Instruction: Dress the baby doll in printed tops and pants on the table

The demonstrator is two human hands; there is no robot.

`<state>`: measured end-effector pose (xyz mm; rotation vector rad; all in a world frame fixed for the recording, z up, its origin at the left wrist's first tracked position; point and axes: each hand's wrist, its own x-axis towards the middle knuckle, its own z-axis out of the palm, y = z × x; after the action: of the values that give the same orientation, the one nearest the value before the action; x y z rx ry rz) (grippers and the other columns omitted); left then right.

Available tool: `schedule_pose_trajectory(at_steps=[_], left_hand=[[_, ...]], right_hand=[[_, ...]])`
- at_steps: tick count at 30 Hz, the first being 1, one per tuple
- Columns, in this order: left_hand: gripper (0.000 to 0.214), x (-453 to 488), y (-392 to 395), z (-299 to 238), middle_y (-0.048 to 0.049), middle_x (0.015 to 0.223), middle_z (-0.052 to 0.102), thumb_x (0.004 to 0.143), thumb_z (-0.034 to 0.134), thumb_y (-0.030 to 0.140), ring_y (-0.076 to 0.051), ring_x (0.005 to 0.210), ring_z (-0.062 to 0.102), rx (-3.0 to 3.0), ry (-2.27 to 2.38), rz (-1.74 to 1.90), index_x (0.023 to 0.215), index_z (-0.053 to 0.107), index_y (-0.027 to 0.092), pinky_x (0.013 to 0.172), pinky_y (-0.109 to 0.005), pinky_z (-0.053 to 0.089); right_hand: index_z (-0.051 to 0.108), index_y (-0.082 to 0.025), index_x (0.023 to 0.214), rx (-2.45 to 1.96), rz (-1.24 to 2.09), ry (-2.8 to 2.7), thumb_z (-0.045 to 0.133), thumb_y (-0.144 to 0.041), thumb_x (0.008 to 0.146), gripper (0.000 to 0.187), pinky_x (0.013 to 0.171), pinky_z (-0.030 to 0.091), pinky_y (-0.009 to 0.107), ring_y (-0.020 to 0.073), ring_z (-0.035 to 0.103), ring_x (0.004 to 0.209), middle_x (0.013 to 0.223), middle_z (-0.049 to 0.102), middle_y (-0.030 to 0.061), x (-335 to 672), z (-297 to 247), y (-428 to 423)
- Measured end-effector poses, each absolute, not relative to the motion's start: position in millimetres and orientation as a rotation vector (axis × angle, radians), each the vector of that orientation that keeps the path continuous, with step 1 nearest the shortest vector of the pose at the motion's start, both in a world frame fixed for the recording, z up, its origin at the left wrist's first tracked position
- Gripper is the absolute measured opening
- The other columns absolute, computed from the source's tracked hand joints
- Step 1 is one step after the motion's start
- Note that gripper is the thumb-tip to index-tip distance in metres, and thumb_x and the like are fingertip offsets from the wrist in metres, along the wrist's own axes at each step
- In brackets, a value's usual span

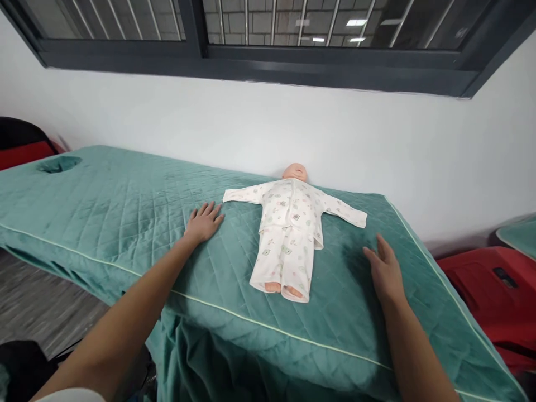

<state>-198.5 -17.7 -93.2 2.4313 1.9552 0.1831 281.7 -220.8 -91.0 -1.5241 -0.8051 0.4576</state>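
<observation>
A baby doll [295,172] lies on its back with its head toward the wall. It wears a white patterned top [291,204] and matching trousers [285,257], and the sleeves stretch out to both sides. Both doll hands are hidden in the sleeves; the feet show a little at the trouser hems. My left hand [204,222] rests palm down on the green cover, fingers spread, close to the sleeve on the left. Over the bed on the doll's other side, my right hand [384,268] is raised with thumb and fingers apart, holding nothing.
A quilted green cover [125,212] spreads over the massage bed, which has a face hole [59,163] at its left end. Behind stands a white wall [377,139] under a dark-framed window [268,61]. A red plastic case [486,285] is beside the bed's right edge.
</observation>
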Motion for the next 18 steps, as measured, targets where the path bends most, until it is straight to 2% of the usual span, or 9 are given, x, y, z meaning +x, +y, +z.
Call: schedule_pose_trajectory(at_steps=[2, 4, 9, 13, 18], left_hand=[[0.063, -215.3, -45.6, -97.0, -0.0039, 0.167, 0.026, 0.103, 0.020, 0.054, -0.029, 0.155, 0.023, 2.475, 1.962, 0.173, 0.158, 0.034, 0.027, 0.123, -0.056, 0.024], [0.060, -230.9, -74.9, -100.6, -0.0025, 0.167, 0.027, 0.103, 0.023, 0.053, -0.029, 0.155, 0.024, 2.519, 1.962, 0.202, 0.157, 0.036, 0.029, 0.122, -0.055, 0.025], [0.056, -260.1, -141.6, -112.9, -0.0021, 0.164, 0.035, 0.103, 0.029, 0.049, -0.029, 0.153, 0.030, 2.598, 1.969, 0.389, 0.155, 0.041, 0.030, 0.122, -0.055, 0.025], [0.057, -272.9, -186.0, -130.7, -0.0033, 0.163, 0.038, 0.103, 0.029, 0.049, -0.030, 0.152, 0.030, 2.580, 2.016, 0.583, 0.156, 0.040, 0.029, 0.124, -0.056, 0.020], [0.062, -274.8, -235.5, -161.2, -0.0070, 0.166, 0.031, 0.104, 0.028, 0.048, -0.031, 0.156, 0.020, 2.454, 2.051, 0.758, 0.161, 0.025, 0.024, 0.125, -0.056, 0.021]], right_hand=[[0.054, -0.017, 0.142, -1.797, 0.288, -1.191, 0.063, -0.044, 0.084, 0.065, 0.127, 0.018, 0.051, 0.0298, 0.027, 0.153, 0.163, 0.035, 0.0119, 268.2, -94.0, -243.5], [0.055, -0.014, 0.142, -1.999, 0.091, -1.578, 0.047, -0.052, 0.093, 0.062, 0.125, 0.020, 0.054, 0.0319, 0.031, 0.151, 0.159, 0.042, 0.0138, 257.3, -96.8, -269.5], [0.047, -0.013, 0.150, -2.193, -0.265, -1.837, 0.021, -0.057, 0.100, 0.072, 0.120, 0.029, 0.056, 0.0337, 0.034, 0.150, 0.159, 0.042, 0.0124, 240.7, -101.9, -331.5], [0.045, -0.012, 0.152, -2.222, -0.428, -1.817, 0.016, -0.054, 0.101, 0.072, 0.120, 0.030, 0.055, 0.0328, 0.031, 0.151, 0.159, 0.042, 0.0128, 222.7, -105.3, -364.5], [0.037, -0.008, 0.156, -2.215, -0.560, -1.646, 0.016, -0.050, 0.101, 0.072, 0.119, 0.027, 0.059, 0.0353, 0.026, 0.153, 0.161, 0.037, 0.0180, 188.7, -115.6, -392.6]])
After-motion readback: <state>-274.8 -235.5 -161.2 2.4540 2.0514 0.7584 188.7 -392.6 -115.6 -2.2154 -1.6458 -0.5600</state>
